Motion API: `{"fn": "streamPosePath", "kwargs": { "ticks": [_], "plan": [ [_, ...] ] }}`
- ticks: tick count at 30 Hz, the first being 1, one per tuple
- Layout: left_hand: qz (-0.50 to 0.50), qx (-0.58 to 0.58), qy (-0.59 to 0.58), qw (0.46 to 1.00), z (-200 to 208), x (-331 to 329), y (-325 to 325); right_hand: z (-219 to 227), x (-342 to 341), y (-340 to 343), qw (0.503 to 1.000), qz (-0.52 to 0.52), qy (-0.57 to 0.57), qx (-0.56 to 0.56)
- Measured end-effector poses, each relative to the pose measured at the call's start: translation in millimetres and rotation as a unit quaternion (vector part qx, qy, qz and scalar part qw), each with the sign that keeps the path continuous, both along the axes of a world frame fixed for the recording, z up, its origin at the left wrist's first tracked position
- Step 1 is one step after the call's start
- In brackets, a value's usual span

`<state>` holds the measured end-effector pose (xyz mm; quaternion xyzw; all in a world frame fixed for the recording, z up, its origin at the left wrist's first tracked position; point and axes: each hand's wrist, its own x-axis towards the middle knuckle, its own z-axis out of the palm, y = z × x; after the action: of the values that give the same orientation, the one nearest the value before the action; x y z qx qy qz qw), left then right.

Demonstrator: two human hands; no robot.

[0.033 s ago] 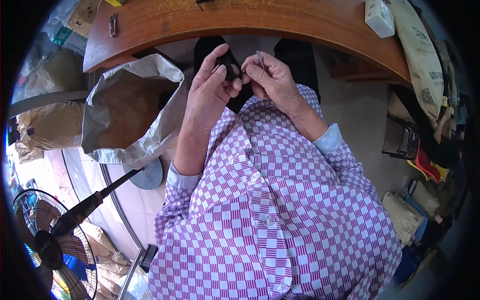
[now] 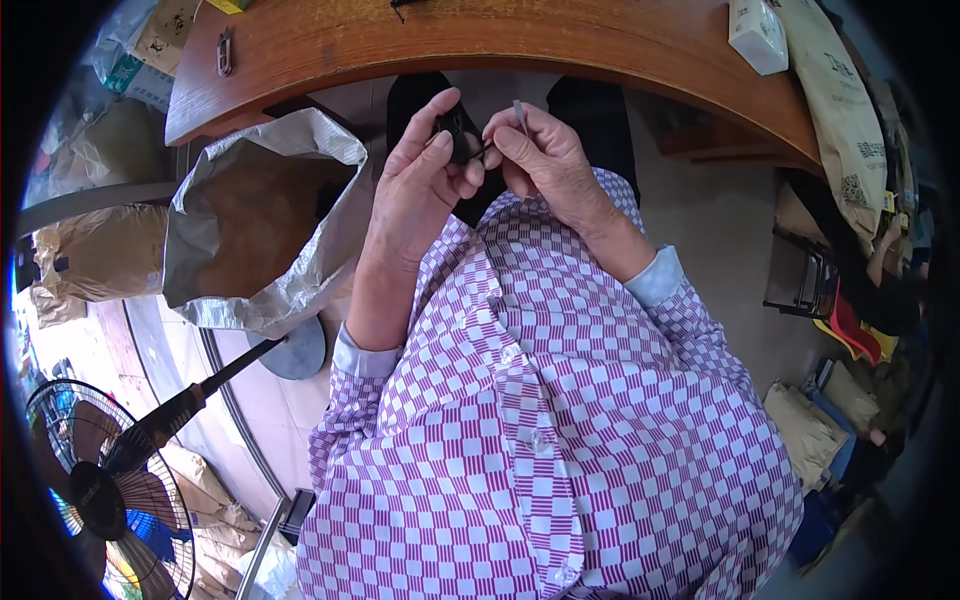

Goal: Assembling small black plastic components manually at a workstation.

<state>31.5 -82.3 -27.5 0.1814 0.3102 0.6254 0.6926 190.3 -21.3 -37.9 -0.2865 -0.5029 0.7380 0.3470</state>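
Observation:
Both hands are raised close together over my lap, just this side of the table edge. My left hand (image 2: 425,165) is closed round a small black object (image 2: 459,140), pinching it between thumb and fingers. Too dark and small to name, it is partly hidden by the fingers. My right hand (image 2: 545,155) pinches a thin grey tool (image 2: 520,116), whose flat end sticks up past the index finger. Most of that tool is covered by the hand, so its kind does not show. The right fingertips meet the black object's right side.
The wooden table (image 2: 480,40) runs across the far side, with small thread snips (image 2: 225,52) at its left. An open silver-lined sack (image 2: 270,215) stands left of my left forearm. A black fan (image 2: 100,490) is at lower left. A white box (image 2: 758,38) sits at the table's right end.
My hands keep the same place and grip. The right fingertips have shifted very slightly against the black object.

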Motion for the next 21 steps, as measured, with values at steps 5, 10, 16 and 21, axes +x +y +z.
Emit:
{"fn": "streamPosePath", "kwargs": {
  "ticks": [5, 10, 16, 21],
  "plan": [
    [-0.089, 0.009, 0.008, 0.996, -1.2, -1.4, -2.5, 5.7, 3.4, 6.0, 0.991, 0.072, 0.07, -0.087],
    [-0.144, 0.046, -0.005, 0.989, -3.7, -1.5, -3.3, -1.1, 8.5, 9.5, 0.983, 0.134, 0.043, -0.118],
    [-0.112, 0.079, 0.345, 0.928, 6.6, 1.2, -4.9, -3.7, 0.7, 7.7, 0.996, 0.051, -0.071, 0.025],
    [-0.03, 0.119, 0.502, 0.856, 4.8, 8.6, -7.5, 10.5, -5.2, -0.6, 0.993, 0.024, -0.099, 0.056]
  ]
}}
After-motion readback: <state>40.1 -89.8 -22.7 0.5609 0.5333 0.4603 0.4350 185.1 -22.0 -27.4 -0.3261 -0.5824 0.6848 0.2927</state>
